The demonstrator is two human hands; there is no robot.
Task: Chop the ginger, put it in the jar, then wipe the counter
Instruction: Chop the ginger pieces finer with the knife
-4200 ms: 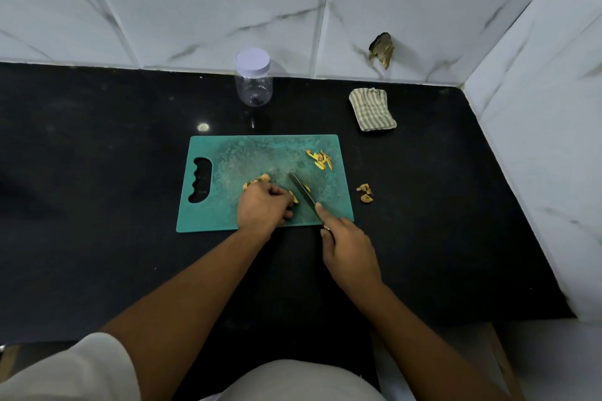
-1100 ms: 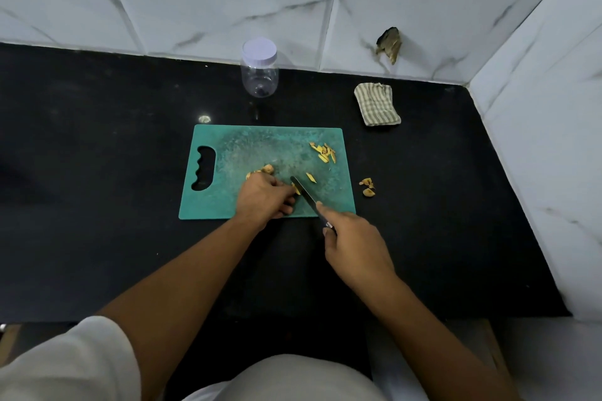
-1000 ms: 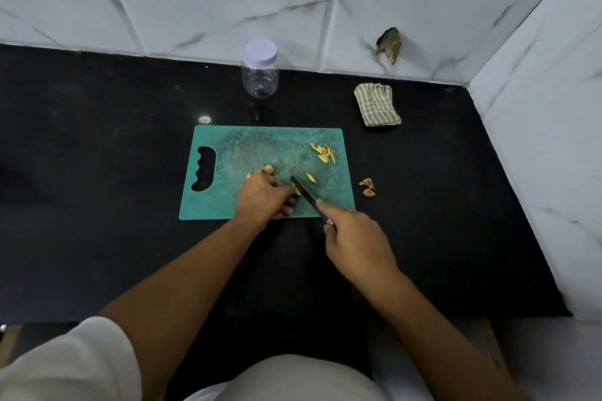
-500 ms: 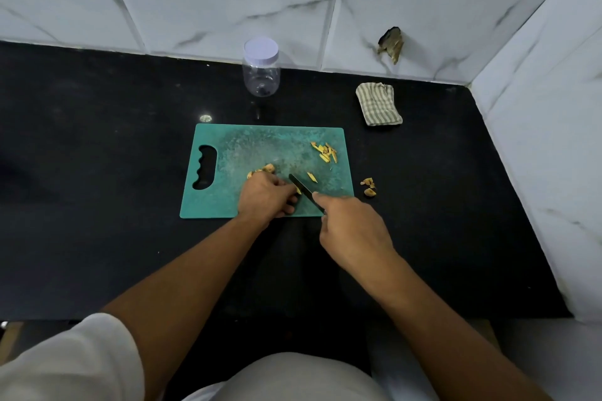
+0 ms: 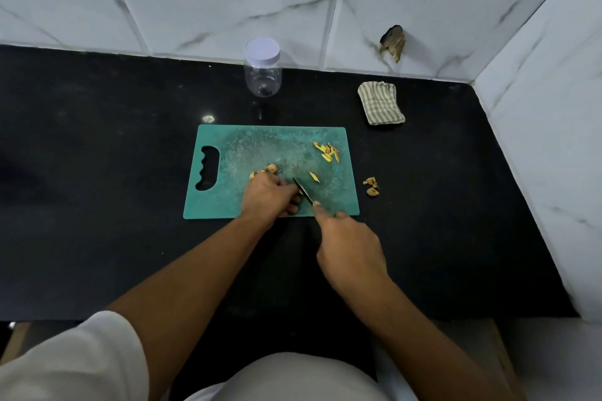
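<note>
A teal cutting board (image 5: 234, 202) lies on the black counter (image 5: 97, 172). My left hand (image 5: 267, 195) holds a piece of ginger (image 5: 270, 169) down on the board, fingers curled over it. My right hand (image 5: 350, 254) grips a dark knife (image 5: 303, 190), its blade angled against the ginger beside my left fingers. Cut ginger slices (image 5: 327, 151) lie at the board's far right, with one slice (image 5: 314, 176) near the blade. A few ginger scraps (image 5: 371, 186) sit on the counter off the board's right edge. A clear jar (image 5: 263, 70) with a white lid stands behind the board.
A folded striped cloth (image 5: 381, 102) lies at the back right of the counter. Marble-tiled walls close off the back and right side; a hole (image 5: 392, 42) shows in the back wall. The counter's front edge runs just below my forearms.
My right hand has slid slightly forward and left with the knife, close to my left fingers. One slice now lies apart beside the blade. My left hand has stayed on the ginger.
</note>
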